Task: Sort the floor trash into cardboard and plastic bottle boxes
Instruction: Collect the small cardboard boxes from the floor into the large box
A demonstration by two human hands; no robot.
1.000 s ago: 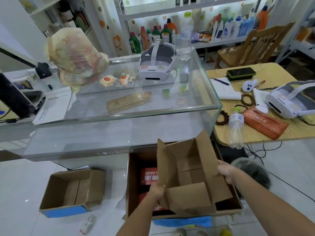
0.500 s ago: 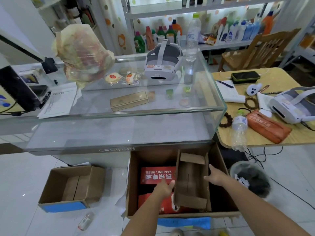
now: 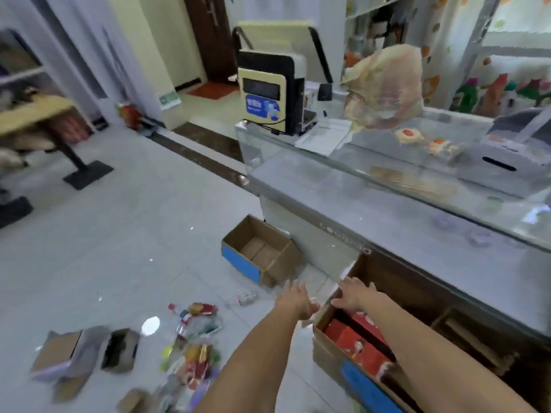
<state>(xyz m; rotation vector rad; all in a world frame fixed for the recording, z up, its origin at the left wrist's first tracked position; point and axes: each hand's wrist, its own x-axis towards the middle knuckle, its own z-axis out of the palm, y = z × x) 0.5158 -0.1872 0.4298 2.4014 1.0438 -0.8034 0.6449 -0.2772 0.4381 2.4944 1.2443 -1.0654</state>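
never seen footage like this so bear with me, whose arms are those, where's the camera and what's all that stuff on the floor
There is no machine here. The arms belong to a person, and the camera is worn on their head, looking forward and down; its wide lens bends the room. The left hand and the right hand reach forward with open fingers and hold nothing. The right hand is at the edge of a large cardboard box holding red cartons. Beyond it stands a smaller open box with a blue side. On the tiled floor to the left lie a pile of plastic bottles and wrappers and some loose cardboard. The picture is blurred, so finer detail is unclear.
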